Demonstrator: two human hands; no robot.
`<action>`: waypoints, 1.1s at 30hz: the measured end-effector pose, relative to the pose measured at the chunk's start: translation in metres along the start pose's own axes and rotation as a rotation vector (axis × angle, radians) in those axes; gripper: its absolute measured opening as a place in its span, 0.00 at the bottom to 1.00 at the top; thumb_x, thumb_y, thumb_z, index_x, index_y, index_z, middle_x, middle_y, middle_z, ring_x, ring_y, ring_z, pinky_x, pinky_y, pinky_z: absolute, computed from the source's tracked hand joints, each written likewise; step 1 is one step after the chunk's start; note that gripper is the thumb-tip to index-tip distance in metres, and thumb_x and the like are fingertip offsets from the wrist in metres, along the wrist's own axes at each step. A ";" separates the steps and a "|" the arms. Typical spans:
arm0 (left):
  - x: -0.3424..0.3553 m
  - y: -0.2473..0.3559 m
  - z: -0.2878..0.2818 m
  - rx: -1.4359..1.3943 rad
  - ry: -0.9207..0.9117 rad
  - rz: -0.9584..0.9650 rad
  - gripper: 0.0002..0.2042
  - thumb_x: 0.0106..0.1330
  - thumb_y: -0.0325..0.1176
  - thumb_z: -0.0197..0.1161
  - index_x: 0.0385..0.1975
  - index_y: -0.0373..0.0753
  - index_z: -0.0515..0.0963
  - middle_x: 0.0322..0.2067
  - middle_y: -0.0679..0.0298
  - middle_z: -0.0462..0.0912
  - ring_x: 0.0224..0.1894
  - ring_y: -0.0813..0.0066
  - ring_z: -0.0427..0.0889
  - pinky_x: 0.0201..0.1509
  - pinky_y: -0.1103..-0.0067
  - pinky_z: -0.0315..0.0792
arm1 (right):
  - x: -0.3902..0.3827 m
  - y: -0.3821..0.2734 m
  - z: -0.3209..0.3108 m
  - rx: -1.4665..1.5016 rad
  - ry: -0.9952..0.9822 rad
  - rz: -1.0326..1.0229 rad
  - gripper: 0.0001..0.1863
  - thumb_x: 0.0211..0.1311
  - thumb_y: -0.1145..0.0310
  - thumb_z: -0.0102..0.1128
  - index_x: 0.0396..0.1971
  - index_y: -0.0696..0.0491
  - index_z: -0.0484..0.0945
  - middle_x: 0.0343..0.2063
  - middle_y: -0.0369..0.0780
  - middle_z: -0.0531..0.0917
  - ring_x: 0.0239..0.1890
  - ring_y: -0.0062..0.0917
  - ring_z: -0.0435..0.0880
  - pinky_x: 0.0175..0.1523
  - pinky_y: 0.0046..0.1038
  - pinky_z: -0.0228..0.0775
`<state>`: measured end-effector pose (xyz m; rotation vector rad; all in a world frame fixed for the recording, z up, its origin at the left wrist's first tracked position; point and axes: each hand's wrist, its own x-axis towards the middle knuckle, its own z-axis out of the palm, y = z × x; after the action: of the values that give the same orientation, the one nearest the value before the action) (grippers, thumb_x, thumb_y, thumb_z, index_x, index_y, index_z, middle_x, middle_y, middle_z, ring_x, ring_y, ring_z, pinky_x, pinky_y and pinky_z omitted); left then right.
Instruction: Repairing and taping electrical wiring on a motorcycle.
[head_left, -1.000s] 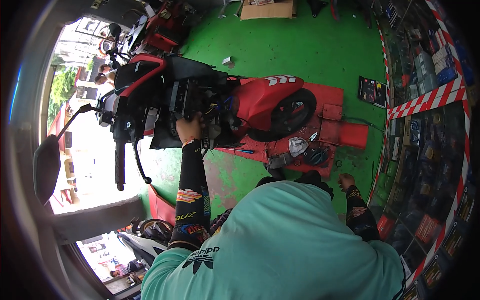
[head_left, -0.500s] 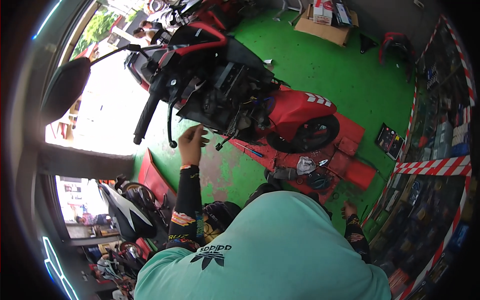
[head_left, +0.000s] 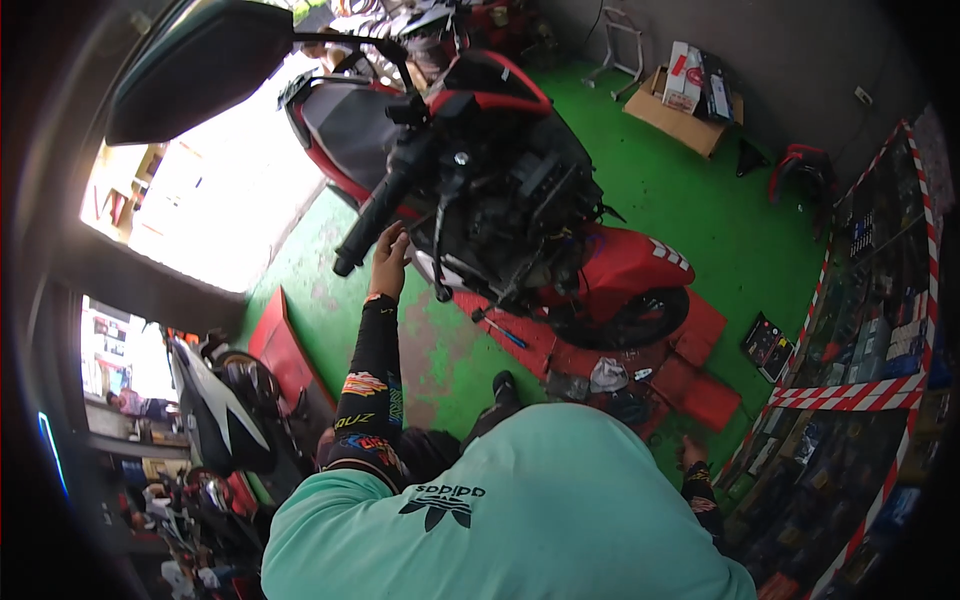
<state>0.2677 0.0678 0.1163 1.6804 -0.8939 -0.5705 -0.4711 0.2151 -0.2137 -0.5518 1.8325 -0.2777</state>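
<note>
My left hand (head_left: 389, 268) is raised beside the handlebar grip (head_left: 366, 228) of a red and black scooter (head_left: 540, 190). Its fingers stretch upward with nothing held in them, close to the grip and the brake lever (head_left: 440, 250); whether they touch the grip I cannot tell. The scooter's front is stripped, with dark inner parts and wires bare above the red front fender (head_left: 630, 262). Low at my right side hangs my right hand (head_left: 691, 453), small and blurred, so its fingers do not show clearly. Both forearms wear dark patterned sleeves.
Under the front wheel lies a red lift platform (head_left: 700, 350) holding a blue-handled screwdriver (head_left: 505, 332) and a crumpled pale cloth (head_left: 609, 375). A striped-tape display case (head_left: 850, 395) runs along the right. A cardboard box (head_left: 690, 118) stands at the back; another scooter (head_left: 215, 405) is at left.
My left hand has come up nearer the handlebar grip and its fingers have straightened. The scooter appears larger and closer as my viewpoint shifted. My right hand stays low at my side.
</note>
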 end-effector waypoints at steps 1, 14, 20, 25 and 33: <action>0.017 -0.001 -0.002 -0.013 -0.034 -0.043 0.24 0.75 0.45 0.59 0.66 0.40 0.71 0.58 0.61 0.80 0.56 0.69 0.80 0.57 0.73 0.73 | -0.005 -0.006 0.007 0.013 0.022 -0.004 0.21 0.70 0.49 0.57 0.52 0.48 0.80 0.32 0.39 0.83 0.29 0.31 0.82 0.30 0.41 0.75; 0.196 -0.135 0.076 -0.111 -0.829 0.081 0.18 0.71 0.30 0.62 0.58 0.30 0.76 0.50 0.58 0.84 0.52 0.71 0.82 0.60 0.74 0.72 | -0.127 -0.001 0.242 0.270 0.172 0.012 0.21 0.69 0.52 0.56 0.50 0.53 0.79 0.38 0.47 0.85 0.31 0.37 0.85 0.31 0.42 0.79; 0.099 -0.038 0.074 -0.237 -0.804 0.289 0.16 0.68 0.27 0.63 0.54 0.28 0.77 0.44 0.57 0.86 0.47 0.73 0.84 0.52 0.75 0.75 | -0.186 0.093 0.283 0.293 0.174 0.046 0.21 0.66 0.53 0.59 0.45 0.57 0.81 0.37 0.48 0.86 0.34 0.39 0.85 0.39 0.45 0.78; 0.077 0.011 0.049 0.042 -0.487 0.666 0.21 0.55 0.24 0.65 0.51 0.37 0.82 0.40 0.53 0.83 0.47 0.51 0.85 0.53 0.70 0.77 | -0.166 0.212 0.288 -0.190 0.092 -0.143 0.19 0.70 0.55 0.53 0.44 0.57 0.79 0.33 0.48 0.85 0.26 0.37 0.80 0.31 0.45 0.73; 0.105 0.042 0.030 0.093 -0.647 0.523 0.13 0.63 0.26 0.65 0.47 0.34 0.83 0.40 0.52 0.87 0.45 0.58 0.88 0.52 0.72 0.78 | -0.157 0.084 0.254 -0.059 0.135 -0.211 0.26 0.68 0.48 0.57 0.51 0.56 0.78 0.36 0.46 0.86 0.29 0.34 0.82 0.32 0.41 0.75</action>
<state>0.2967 -0.0382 0.1553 1.2614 -1.7807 -0.7226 -0.2133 0.3868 -0.2044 -0.7858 1.9188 -0.4123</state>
